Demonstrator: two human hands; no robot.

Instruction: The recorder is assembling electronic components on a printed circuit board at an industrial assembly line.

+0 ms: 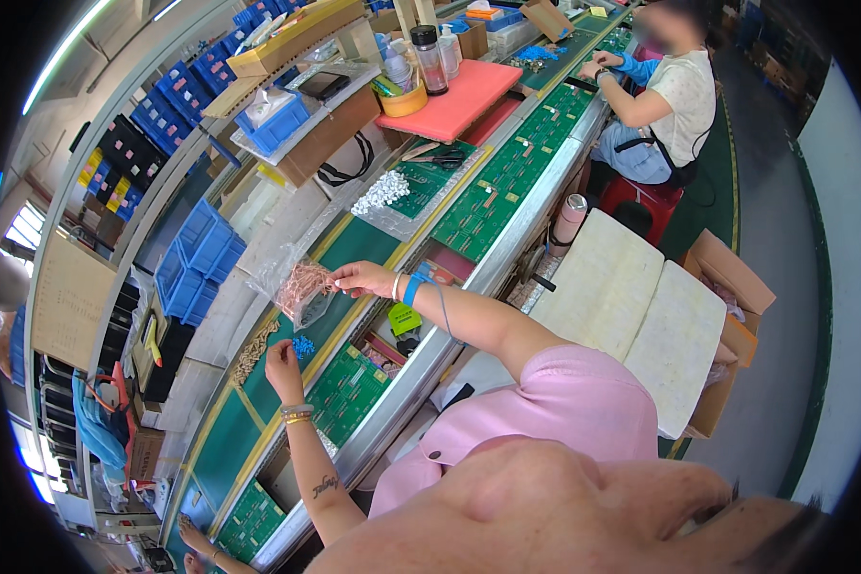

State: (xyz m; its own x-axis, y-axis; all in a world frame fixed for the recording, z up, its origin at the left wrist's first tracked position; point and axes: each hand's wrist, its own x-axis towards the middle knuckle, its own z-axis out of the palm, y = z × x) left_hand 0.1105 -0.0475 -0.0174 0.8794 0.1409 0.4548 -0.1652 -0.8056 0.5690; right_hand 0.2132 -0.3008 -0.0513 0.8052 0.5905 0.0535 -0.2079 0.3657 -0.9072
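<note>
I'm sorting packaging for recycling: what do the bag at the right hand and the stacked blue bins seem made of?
Clear bag: likely thin, glossy plastic film, being see-through, creased and shiny.
Blue bins: probably rigid moulded plastic, smooth-looking, judging by their even colour and stiff walls.

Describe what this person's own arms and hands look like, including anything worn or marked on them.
A short pink sleeve tops the right arm. Near the bare right hand sit a pale band and a blue wrist strap with a thin cord. The left forearm bears a dark tattoo, with pale and gold-toned bracelets near the bare left hand.
</note>
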